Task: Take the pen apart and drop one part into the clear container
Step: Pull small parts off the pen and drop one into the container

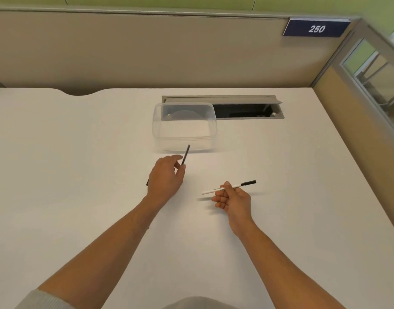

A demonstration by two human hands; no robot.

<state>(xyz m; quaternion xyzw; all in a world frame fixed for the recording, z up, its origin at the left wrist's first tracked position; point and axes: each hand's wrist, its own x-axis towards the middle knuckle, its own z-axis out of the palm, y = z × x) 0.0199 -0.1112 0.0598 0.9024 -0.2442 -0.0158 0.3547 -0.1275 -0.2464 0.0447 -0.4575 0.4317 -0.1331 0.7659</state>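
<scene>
My left hand [166,178] pinches a thin dark pen refill [186,155] between thumb and fingers, its tip pointing up toward the near wall of the clear container [184,139]. A dark end of something pokes out behind the left hand's wrist side, at the left. My right hand [232,200] holds the white pen barrel [216,190] with a black end piece [249,182] pointing right, just above the white desk. The container stands open and looks empty, a short way beyond the left hand.
The white desk [80,163] stretches wide on both sides. Behind the container lies an open cable slot [247,111] with a grey flap. A beige partition [147,52] closes the back, with a blue "250" sign [316,29] at the right.
</scene>
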